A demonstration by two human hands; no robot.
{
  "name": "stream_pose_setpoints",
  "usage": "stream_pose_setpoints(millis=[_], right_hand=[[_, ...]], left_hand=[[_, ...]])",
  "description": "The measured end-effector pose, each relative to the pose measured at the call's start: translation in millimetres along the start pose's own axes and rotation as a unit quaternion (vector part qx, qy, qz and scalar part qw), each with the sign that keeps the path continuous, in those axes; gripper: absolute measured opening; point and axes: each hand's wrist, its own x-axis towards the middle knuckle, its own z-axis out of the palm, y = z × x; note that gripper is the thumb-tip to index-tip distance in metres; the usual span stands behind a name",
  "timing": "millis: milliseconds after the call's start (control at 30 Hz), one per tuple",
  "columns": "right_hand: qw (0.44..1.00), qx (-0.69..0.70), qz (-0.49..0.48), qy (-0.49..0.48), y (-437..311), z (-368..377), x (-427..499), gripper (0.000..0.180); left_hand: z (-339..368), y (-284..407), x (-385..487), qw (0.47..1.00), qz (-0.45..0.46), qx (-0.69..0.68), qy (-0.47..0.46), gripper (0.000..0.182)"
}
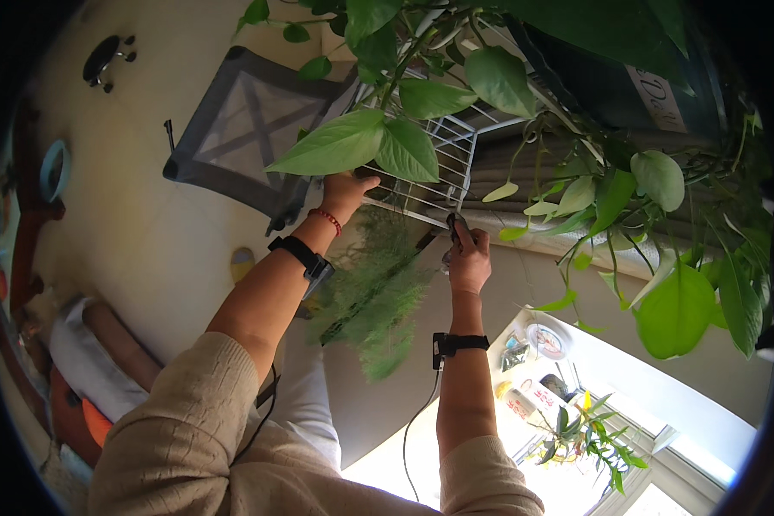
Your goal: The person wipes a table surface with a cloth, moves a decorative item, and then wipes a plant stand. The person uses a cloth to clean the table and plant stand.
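Observation:
My left hand [344, 197], with a red beaded bracelet on the wrist, is at the near edge of a white wire rack [455, 147]. Broad pothos leaves [338, 145] hide most of its fingers, so its hold cannot be made out. In my right hand [470, 261] is a small black-handled tool [453, 226], its kind unclear, near the rack's lower right corner. Feathery, fern-like foliage [387, 284], somewhat blurred, hangs below the rack between my forearms. Trailing pothos vines [577, 200] spread above and right of my hands.
A grey folding frame with a mesh panel [232, 129] stands left of the rack. Beyond it is a small wheeled stool [102, 61]. A dark planter or bag bearing writing [587, 77] sits upper right. Jars [522, 403] and a potted plant [577, 435] occupy the bright windowsill.

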Motion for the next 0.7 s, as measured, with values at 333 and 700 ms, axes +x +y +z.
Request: stream_pose_setpoints(millis=[333,700], right_hand=[[0.597,0.725,0.333,-0.078,-32,-31,-19,0.034],[0.314,0.865,0.338,-0.199,-82,-24,-22,0.030]], left_hand=[[-8,9,-2,0.995,-0.087,-0.014,-0.037,0.052],[-15,23,-11,0.986,-0.145,-0.006,-0.086,0.060]])
